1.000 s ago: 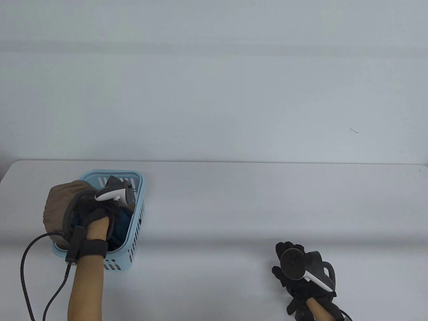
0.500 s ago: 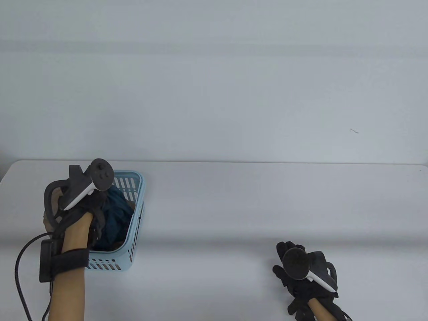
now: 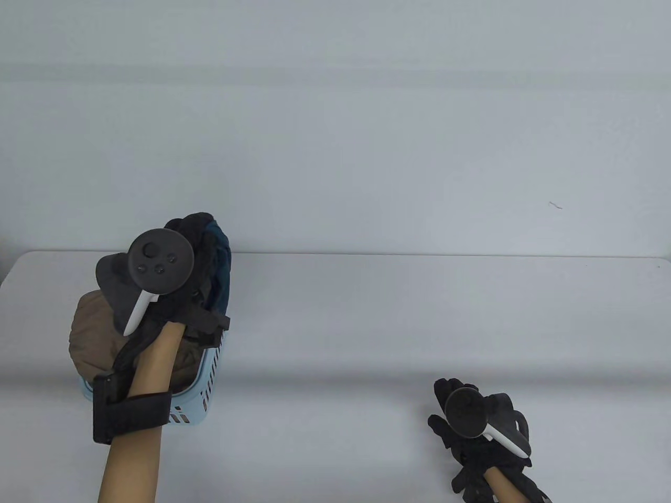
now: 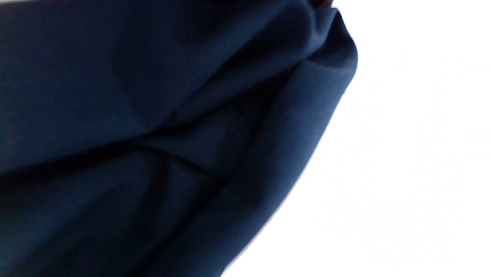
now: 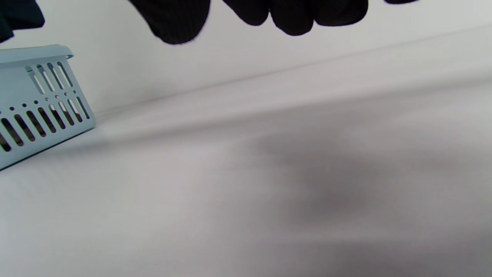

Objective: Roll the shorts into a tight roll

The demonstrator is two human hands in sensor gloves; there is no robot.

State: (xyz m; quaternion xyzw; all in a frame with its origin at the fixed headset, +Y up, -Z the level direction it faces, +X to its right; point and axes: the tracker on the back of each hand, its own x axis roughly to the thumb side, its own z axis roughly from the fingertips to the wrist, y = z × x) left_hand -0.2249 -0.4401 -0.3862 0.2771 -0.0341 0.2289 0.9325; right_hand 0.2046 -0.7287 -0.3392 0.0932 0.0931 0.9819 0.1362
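From the table view, I am seeing the dark teal fabric shorts (image 3: 220, 262) bunching up under my left hand (image 3: 173, 298), hanging above the far end of the pale blue slotted plastic basket (image 3: 209, 377). The shorts are sitting just beyond and to the right of the round dark tracker (image 3: 160, 262) strapped to that hand. A lump of tan-brown cloth (image 3: 92, 330) is filling the basket's left side and bulging over its rim. The basket is standing at the left of the white tabletop (image 3: 393, 325), with a plain pale wall rising behind it. My left hand is gripping the shorts, gloved fingers curling into the cloth. My right hand (image 3: 472, 445) is resting low near the table's front edge, well apart from the basket; how far it is spread I cannot tell here.

In the left wrist view, the folded teal shorts (image 4: 173, 134) are filling most of the picture against a washed-out white background; my fingers are not showing.

In the right wrist view, the black gloved fingertips (image 5: 292, 15) of my right hand are hanging loosely side by side above the white tabletop (image 5: 269, 173), holding nothing. The blue basket (image 5: 38, 104) is standing at the far left.
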